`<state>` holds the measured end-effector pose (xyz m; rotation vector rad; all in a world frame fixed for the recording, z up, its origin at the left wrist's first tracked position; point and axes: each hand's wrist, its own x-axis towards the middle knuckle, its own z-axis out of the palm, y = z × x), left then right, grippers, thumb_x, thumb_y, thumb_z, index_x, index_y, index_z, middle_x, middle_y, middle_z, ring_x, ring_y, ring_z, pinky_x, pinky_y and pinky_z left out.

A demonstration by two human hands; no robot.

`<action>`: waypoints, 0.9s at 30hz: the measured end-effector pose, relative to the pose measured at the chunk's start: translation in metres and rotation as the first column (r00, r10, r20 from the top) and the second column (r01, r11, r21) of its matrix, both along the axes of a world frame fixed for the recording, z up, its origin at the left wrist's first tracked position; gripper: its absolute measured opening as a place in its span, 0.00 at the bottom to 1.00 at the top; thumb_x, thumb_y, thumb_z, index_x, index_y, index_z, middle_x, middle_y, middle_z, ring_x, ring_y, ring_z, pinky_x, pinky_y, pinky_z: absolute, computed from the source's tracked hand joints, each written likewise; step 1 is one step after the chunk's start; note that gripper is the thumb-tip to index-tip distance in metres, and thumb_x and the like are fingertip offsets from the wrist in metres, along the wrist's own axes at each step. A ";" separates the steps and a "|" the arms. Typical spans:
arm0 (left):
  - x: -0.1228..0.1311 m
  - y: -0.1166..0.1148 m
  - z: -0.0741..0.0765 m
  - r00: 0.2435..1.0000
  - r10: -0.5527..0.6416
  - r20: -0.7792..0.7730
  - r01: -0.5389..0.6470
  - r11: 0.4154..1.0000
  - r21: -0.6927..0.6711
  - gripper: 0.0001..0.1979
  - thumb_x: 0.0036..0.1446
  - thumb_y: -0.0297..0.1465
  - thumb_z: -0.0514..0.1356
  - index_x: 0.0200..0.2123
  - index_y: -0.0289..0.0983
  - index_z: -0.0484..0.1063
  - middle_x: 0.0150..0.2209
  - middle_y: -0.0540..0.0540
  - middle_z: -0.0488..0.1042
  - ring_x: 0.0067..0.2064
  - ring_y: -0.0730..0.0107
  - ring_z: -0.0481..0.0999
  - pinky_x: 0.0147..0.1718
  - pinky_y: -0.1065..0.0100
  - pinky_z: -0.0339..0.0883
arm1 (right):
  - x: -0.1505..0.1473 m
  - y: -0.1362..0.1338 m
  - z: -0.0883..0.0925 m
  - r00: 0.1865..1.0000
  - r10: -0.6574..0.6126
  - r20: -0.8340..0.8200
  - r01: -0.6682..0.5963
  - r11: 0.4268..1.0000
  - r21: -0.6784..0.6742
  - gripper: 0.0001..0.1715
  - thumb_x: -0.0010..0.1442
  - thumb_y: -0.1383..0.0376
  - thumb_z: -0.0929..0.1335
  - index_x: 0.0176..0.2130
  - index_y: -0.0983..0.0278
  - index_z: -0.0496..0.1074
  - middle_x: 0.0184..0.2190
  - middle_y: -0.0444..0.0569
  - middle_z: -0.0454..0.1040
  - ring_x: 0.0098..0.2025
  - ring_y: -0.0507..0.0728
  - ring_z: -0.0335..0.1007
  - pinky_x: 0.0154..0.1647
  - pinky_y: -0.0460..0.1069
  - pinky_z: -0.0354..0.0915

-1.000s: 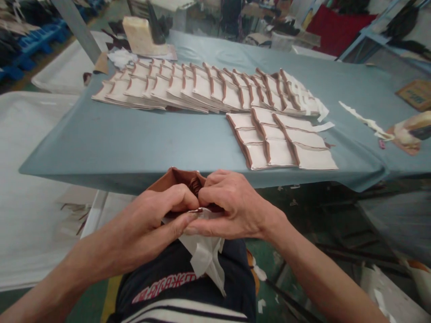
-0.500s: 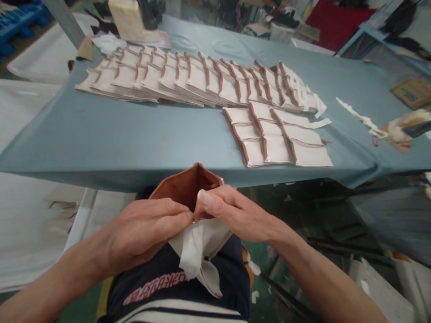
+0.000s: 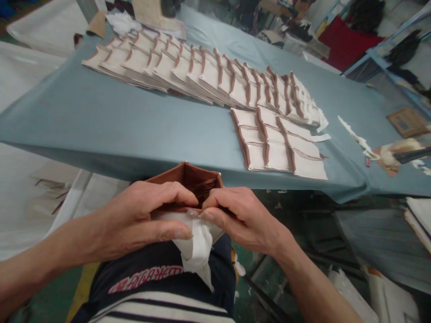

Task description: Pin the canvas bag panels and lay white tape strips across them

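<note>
Above my lap I hold a fabric pouch [image 3: 170,176] with a brown inside and an off-white outside, its mouth facing up. My left hand [image 3: 148,213] straddles the near rim, fingers inside and thumb on the off-white outer face. Beside it, my right hand [image 3: 240,215] pinches the same rim between thumb and bent fingers. From the rim between my hands hangs a white fabric strip [image 3: 201,244]. Thin brown folds or cords show inside the pouch, too blurred to tell. My fingers hide part of the rim.
A blue-covered table [image 3: 111,119] stands in front. On it lie a long overlapping row of off-white, brown-edged pieces [image 3: 188,67] and a smaller group of similar pieces [image 3: 278,143]. A cardboard piece [image 3: 407,122] and a white strip [image 3: 357,137] are at the right.
My left thumb has come away from the fingers and now lies on the pouch's outer face. My right thumb has moved down onto the rim. The view has tilted slightly.
</note>
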<state>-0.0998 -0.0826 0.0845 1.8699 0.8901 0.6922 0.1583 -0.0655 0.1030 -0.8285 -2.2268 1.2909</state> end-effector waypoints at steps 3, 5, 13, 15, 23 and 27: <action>0.003 0.005 0.007 0.992 -0.118 -0.044 0.118 0.993 0.007 0.14 0.76 0.38 0.57 0.38 0.42 0.79 0.32 0.54 0.82 0.32 0.72 0.78 0.32 0.75 0.66 | 0.003 -0.004 0.000 0.999 0.042 0.032 -0.047 0.985 0.168 0.20 0.81 0.58 0.62 0.36 0.61 0.71 0.30 0.43 0.72 0.30 0.52 0.65 0.36 0.48 0.59; 0.005 0.005 0.003 0.986 -0.149 -0.073 0.159 0.975 0.153 0.16 0.78 0.34 0.55 0.35 0.40 0.73 0.28 0.54 0.77 0.28 0.73 0.74 0.30 0.73 0.63 | 0.004 -0.007 0.000 0.997 0.067 0.041 -0.074 0.970 0.233 0.20 0.82 0.58 0.61 0.38 0.61 0.71 0.30 0.44 0.74 0.30 0.52 0.66 0.35 0.47 0.59; 0.000 0.001 -0.028 0.990 -0.126 -0.065 0.140 0.826 0.546 0.10 0.80 0.31 0.54 0.41 0.40 0.69 0.28 0.53 0.75 0.25 0.70 0.72 0.28 0.66 0.59 | 0.001 -0.009 -0.001 0.992 0.061 0.108 -0.099 0.913 0.396 0.19 0.83 0.63 0.58 0.41 0.63 0.70 0.31 0.46 0.75 0.31 0.53 0.68 0.35 0.48 0.60; -0.001 0.002 -0.026 0.986 -0.164 -0.035 0.160 0.853 0.498 0.08 0.80 0.33 0.55 0.44 0.40 0.70 0.30 0.53 0.78 0.27 0.71 0.75 0.29 0.69 0.62 | -0.002 -0.011 0.001 0.990 0.054 0.128 -0.103 0.904 0.415 0.18 0.82 0.64 0.58 0.41 0.63 0.70 0.32 0.46 0.76 0.32 0.54 0.69 0.36 0.48 0.62; 0.004 0.001 0.023 0.959 -0.240 -0.149 0.269 0.937 0.222 0.12 0.78 0.33 0.56 0.37 0.41 0.68 0.30 0.56 0.73 0.29 0.74 0.72 0.30 0.70 0.59 | -0.004 -0.022 0.026 0.980 0.040 0.196 -0.132 0.867 0.481 0.20 0.82 0.65 0.59 0.38 0.63 0.71 0.29 0.45 0.75 0.31 0.54 0.66 0.36 0.50 0.60; 0.011 -0.008 0.042 0.940 -0.324 -0.106 0.334 0.937 0.101 0.16 0.75 0.28 0.53 0.31 0.41 0.60 0.26 0.56 0.68 0.26 0.74 0.66 0.27 0.69 0.58 | -0.005 -0.023 0.025 0.996 0.088 0.034 -0.094 0.915 0.392 0.25 0.84 0.60 0.59 0.35 0.63 0.72 0.27 0.44 0.75 0.30 0.53 0.66 0.35 0.50 0.60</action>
